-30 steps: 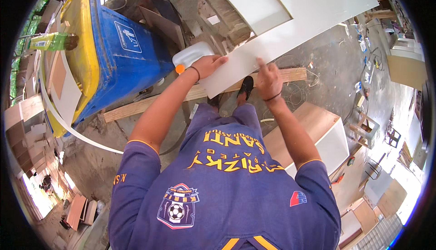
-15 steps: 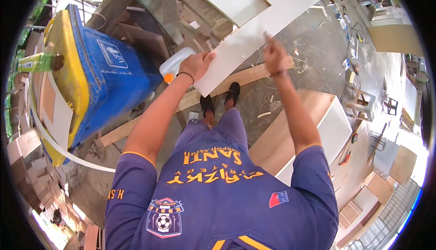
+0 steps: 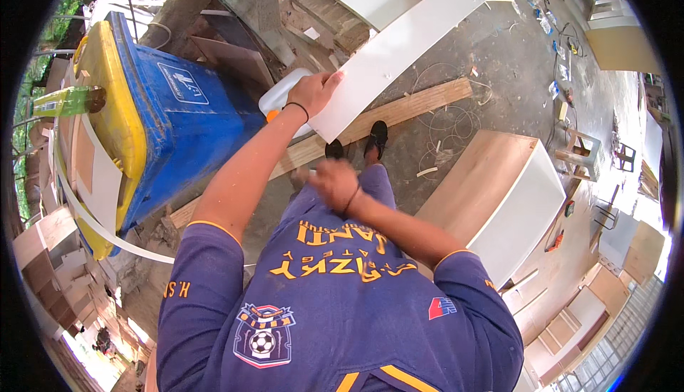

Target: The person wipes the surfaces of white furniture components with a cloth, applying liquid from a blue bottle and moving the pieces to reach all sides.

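Right of the hands, my feed shows grey concrete floor, a box-shaped wooden cabinet, a stool and bright daylight; left of them, a blue-and-yellow bin, green foliage beyond.

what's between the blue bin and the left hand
The head view shows a white jug with an orange cap, partly behind the left hand.

Smooth, faintly glossy white panel, upper centre; matt grained wooden plank below; scuffed blue plastic bin, upper left; matt cloth shirt, lower centre.
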### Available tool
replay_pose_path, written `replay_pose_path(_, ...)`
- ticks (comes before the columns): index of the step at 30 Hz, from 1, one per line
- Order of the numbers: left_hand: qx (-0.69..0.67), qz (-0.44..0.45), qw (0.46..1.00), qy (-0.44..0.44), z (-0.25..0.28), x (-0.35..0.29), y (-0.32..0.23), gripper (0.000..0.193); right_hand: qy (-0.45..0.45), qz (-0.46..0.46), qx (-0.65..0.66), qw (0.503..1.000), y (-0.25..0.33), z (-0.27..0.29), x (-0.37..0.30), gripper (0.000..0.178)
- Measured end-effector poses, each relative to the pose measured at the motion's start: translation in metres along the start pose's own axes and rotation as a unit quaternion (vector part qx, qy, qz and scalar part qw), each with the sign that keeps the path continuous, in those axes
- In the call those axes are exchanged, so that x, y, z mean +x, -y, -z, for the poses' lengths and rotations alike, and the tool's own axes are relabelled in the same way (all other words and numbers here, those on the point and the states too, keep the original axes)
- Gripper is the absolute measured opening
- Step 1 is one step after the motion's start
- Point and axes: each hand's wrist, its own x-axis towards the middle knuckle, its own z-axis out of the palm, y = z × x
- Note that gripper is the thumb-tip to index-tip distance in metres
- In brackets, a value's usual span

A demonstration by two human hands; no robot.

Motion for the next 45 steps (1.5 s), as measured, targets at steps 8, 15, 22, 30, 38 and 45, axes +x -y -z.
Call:
replay_pose_path(8,0.037,0.013,0.999,-0.026,0.000,-0.002,-0.001,0.056,-0.199,-0.288,-0.114,0.930,-0.220,0.146,0.062,0.038)
replay_pose_path(15,0.056,0.006,0.998,-0.040,-0.001,-0.003,-0.013,0.056,-0.256,-0.187,-0.303,0.899,-0.287,0.144,0.058,0.039)
replay_pose_path(22,0.027,0.015,0.999,-0.028,-0.002,-0.004,-0.003,0.058,0.044,-0.087,-0.065,0.993,-0.028,0.005,0.010,0.011)
replay_pose_path(30,0.032,0.007,0.999,-0.029,0.001,-0.004,-0.003,0.060,-0.280,-0.185,-0.133,0.933,-0.217,0.139,0.059,0.035)
replay_pose_path(38,0.020,0.015,1.000,-0.018,0.002,-0.004,-0.005,0.061,-0.173,-0.113,-0.200,0.958,-0.218,0.127,0.060,0.038)
replay_pose_path(45,-0.004,0.004,1.000,-0.012,-0.003,-0.002,-0.001,0.060,-0.019,0.017,0.025,0.999,0.004,0.004,-0.005,0.027)
